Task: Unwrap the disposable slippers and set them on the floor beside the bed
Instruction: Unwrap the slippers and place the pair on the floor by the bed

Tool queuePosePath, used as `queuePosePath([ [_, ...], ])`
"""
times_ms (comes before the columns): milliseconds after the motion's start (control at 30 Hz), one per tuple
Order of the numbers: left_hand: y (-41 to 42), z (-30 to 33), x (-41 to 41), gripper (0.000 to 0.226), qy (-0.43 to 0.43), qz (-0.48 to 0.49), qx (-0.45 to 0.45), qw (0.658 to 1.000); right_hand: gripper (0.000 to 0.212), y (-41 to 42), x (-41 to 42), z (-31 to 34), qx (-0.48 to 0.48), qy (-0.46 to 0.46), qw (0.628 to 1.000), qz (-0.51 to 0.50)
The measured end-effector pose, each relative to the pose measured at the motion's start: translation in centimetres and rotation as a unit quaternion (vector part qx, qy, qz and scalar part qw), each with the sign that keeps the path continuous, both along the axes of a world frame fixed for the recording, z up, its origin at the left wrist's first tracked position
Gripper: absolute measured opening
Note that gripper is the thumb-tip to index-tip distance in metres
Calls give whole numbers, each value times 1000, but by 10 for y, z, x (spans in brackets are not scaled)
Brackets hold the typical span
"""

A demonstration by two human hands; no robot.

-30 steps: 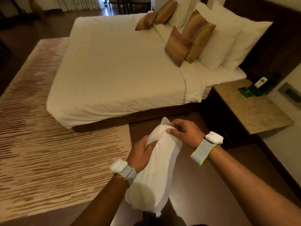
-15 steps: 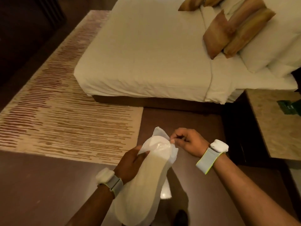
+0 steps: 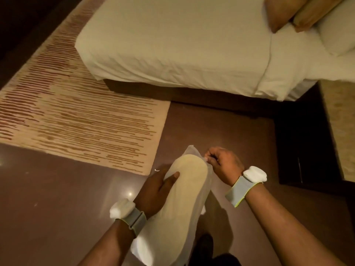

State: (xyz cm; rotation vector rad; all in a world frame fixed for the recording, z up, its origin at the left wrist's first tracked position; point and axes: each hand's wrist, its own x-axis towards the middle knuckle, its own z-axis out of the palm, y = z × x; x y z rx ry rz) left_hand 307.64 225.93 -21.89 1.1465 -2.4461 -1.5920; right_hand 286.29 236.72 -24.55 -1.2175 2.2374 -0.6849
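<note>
Closer and lower than half a second ago, with more of the pale sole now bared at the wrapper's mouth. Above: bed point(image 3: 172, 39) in white linen, brown cushions point(image 3: 288, 10) at its head; striped rug point(image 3: 76, 116) to the left; dark polished floor point(image 3: 211, 127) beneath. Slippers point(image 3: 178, 204) held in mid-air over that floor, still inside a thin translucent wrapper point(image 3: 192, 151). Left hand point(image 3: 155, 191) closed around the package's side; right hand point(image 3: 222, 164) pinching the wrapper's top edge. Grey-white bands point(image 3: 247, 181) on both wrists.
</note>
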Motion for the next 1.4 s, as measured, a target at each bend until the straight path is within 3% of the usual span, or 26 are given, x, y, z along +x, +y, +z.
queuePosePath([
  [167, -10, -113, -6, 16, 6, 22, -36, 999, 13, -35, -8, -111, 34, 87, 993, 71],
  [300, -28, -203, -14, 32, -28, 2, -93, 995, 30, -57, -11, -170, 24, 141, 986, 80],
  [467, -44, -307, -23, 41, -9, 37, -179, 983, 27, -64, 3, -251, -92, 13, 995, 23],
  [567, -49, -347, -26, 40, 25, 25, -198, 979, 20, -64, 7, -294, -103, 12, 994, 40],
  [667, -51, -363, -22, 40, 29, 13, -205, 978, 23, -64, 12, -313, -113, -47, 992, 23],
  [767, -60, -362, -16, 45, 24, -5, -195, 981, 23, -72, 21, -318, -123, -168, 978, -4],
  [933, -117, -363, -34, 42, 4, -43, -195, 980, 30, -124, -1, -331, -60, -281, 957, -36],
  [1033, -164, -375, -48, 41, 5, -38, -171, 985, 19, -171, -19, -352, -56, -366, 926, -79],
  [1100, -177, -384, -50, 61, -16, -29, -157, 987, 14, -190, -27, -360, -80, -422, 895, -122],
  [1200, -214, -406, -49, 88, -96, -40, -86, 991, 26, -237, -50, -374, -83, -426, 882, -185],
  [1400, -269, -457, -28, 87, -137, -69, -47, 987, 17, -306, -77, -409, -62, -381, 894, -229],
])
